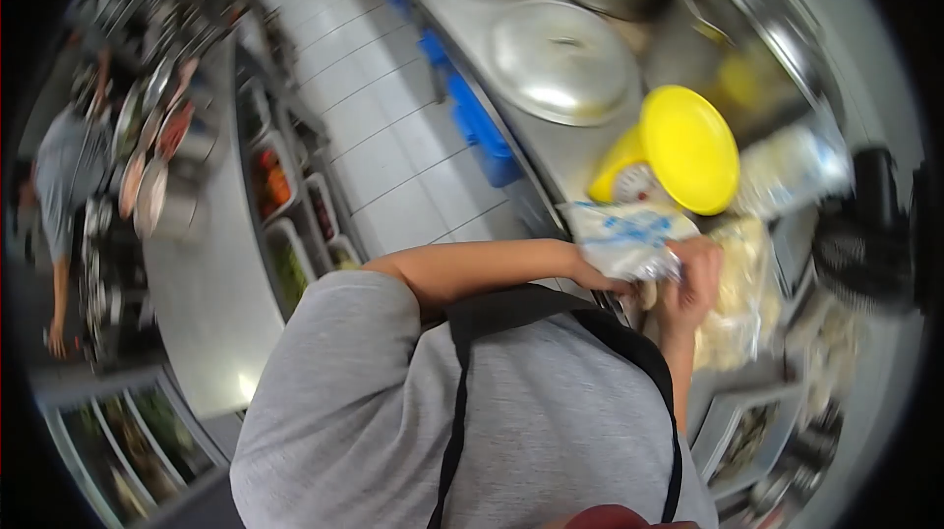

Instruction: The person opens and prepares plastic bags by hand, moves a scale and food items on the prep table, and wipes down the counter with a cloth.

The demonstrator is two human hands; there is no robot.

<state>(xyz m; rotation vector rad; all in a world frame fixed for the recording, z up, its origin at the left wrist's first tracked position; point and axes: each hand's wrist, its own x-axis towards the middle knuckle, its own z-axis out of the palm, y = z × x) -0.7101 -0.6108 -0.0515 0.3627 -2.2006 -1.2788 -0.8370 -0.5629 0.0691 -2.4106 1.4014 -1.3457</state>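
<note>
A plastic bag point(629, 231) with blue print and white contents lies between my hands, just in front of the yellow kitchen scale. My left hand point(608, 280) holds the bag's near left side from below, with its fingers mostly hidden. On the right, my right hand point(694, 273) is closed on the bag's gathered, crinkled end. Beside that hand lies a larger clear bag point(739, 293) of pale yellowish food, its exact kind unclear. The scale point(629, 180) has a round dial and a yellow pan point(689, 149) on top.
A round metal lid point(563, 62) lies on the steel counter point(536, 141), near large pots point(678, 57). Another clear bag point(795, 170) sits right of the scale, before a black fan point(855, 244). Blue bins point(482, 131) stand below. Leftward, a person point(69, 175) stands beyond a second counter point(202, 283).
</note>
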